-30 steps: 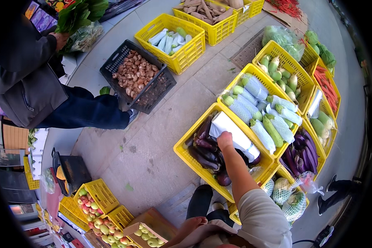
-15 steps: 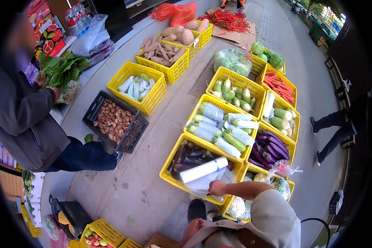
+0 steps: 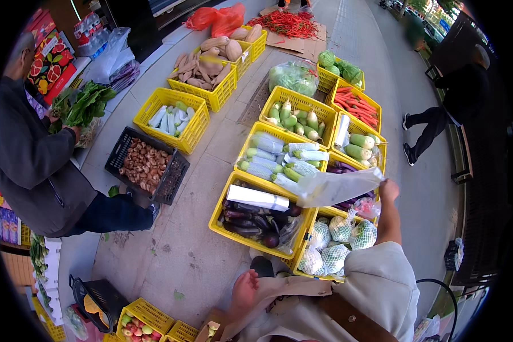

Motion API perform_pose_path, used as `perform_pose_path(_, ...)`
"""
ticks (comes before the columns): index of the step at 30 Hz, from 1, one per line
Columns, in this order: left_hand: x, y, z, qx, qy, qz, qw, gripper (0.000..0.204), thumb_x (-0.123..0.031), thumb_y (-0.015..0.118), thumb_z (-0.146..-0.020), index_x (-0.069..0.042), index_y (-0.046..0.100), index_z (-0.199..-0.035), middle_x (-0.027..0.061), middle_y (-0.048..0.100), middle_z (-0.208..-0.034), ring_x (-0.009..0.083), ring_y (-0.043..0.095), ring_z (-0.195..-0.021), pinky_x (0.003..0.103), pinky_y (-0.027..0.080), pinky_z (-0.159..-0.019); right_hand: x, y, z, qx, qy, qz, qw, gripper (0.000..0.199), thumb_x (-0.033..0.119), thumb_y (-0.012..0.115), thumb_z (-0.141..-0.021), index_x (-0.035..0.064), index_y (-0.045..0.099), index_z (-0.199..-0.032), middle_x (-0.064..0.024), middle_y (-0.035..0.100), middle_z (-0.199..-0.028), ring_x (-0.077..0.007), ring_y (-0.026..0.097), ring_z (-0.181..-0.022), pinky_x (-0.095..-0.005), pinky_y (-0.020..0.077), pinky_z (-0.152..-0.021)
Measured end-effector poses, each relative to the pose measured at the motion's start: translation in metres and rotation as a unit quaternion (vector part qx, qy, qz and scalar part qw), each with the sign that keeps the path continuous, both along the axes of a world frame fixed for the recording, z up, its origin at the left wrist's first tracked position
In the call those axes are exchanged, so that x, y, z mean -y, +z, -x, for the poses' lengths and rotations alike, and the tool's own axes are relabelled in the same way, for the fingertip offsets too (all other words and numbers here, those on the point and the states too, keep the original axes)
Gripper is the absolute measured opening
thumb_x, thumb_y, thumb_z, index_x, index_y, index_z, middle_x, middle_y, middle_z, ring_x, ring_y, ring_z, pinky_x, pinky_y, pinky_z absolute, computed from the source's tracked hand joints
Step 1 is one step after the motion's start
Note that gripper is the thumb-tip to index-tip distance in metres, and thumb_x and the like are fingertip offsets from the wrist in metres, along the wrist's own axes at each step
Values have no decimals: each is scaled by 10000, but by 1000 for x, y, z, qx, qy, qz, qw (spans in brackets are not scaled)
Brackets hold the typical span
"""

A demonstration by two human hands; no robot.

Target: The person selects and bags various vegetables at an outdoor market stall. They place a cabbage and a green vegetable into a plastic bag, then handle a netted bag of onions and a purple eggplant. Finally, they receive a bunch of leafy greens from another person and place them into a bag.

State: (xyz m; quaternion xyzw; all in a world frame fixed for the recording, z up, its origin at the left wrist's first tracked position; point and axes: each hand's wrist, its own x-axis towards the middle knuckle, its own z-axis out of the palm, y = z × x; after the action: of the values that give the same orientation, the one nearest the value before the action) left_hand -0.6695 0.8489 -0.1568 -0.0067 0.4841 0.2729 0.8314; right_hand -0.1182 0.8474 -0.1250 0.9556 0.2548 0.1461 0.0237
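Observation:
My right hand [image 3: 389, 190] is raised over the yellow crates and grips one end of a thin clear plastic bag [image 3: 335, 188], which stretches out to the left in the air. Below it stands a yellow crate [image 3: 229, 229] of dark purple eggplants [image 3: 249, 219] with a white roll of bags [image 3: 258, 198] lying across them. My left hand [image 3: 244, 290] stays low against my light top, beside a tan bag flap [image 3: 293, 285]. Whether it holds anything is unclear.
Yellow crates hold white radishes [image 3: 166, 118], wrapped cucumbers [image 3: 279, 159], carrots [image 3: 356, 105], netted melons [image 3: 336, 231] and sweet potatoes [image 3: 202, 71]. A black crate [image 3: 176, 176] holds mushrooms. A person in a dark jacket [image 3: 25, 159] holds leafy greens [image 3: 82, 105] at left. A passer-by [image 3: 444, 108] walks at right.
My right hand was down at the white roll in the eggplant crate. It has lifted up and to the right, drawing a clear bag out with it.

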Motion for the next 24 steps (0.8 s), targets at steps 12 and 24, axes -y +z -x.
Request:
perform_pose_path(12, 3, 17, -69, -79, -148, -274, 947, 178, -257, 487, -778, -83, 521, -771, -9, 507, -689, 46, 439, -573, 181, 349, -494, 46, -108, 68, -311, 370, -124, 866, 352, 275, 447, -754, -61, 543, -800, -198, 554, -762, -322, 508, -714, -405, 404, -611)
perform_pose_path(24, 102, 80, -22, -557, -4, -490, 671, 301, -218, 545, -693, -64, 475, -941, 109, 474, -933, 263, 490, -861, 338, 409, -729, 48, 56, 425, -641, 657, -54, 392, 109, 49, 496, -742, -17, 544, -670, -24, 545, -593, -75, 461, -571, -234, 375, -500)
